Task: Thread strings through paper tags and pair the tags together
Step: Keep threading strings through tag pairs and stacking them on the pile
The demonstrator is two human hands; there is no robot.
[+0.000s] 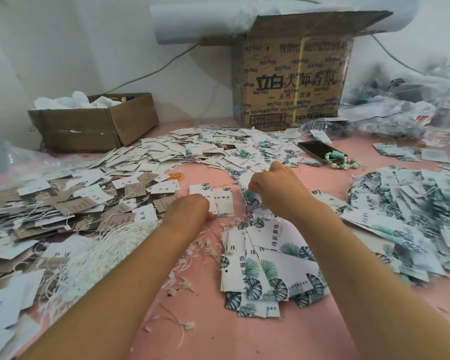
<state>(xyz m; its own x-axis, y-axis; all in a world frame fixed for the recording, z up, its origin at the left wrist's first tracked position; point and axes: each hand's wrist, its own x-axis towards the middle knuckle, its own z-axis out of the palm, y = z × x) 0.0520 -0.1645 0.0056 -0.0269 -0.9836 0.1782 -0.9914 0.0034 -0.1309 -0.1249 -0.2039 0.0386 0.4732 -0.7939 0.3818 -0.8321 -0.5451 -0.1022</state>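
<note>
Beside left hand (pixel 190 207), tag pair (pixel 222 201); right hand (pixel 276 188) pinches tag (pixel 251 200).

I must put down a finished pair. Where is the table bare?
Bare pink table lies at the near edge, below the leaf-print stack; a smaller strip sits before the far heap. The left pile and right pile are crowded.

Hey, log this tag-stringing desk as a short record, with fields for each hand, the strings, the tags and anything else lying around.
surface: pink table
left hand: rests on two flat tags, fingers hidden
right hand: pinches a leaf-print tag
strings: white bundle left of the left forearm
tags: leaf-print stack beside the right forearm, loose heaps all round
other: phone, green beads, large carton, small box
</note>
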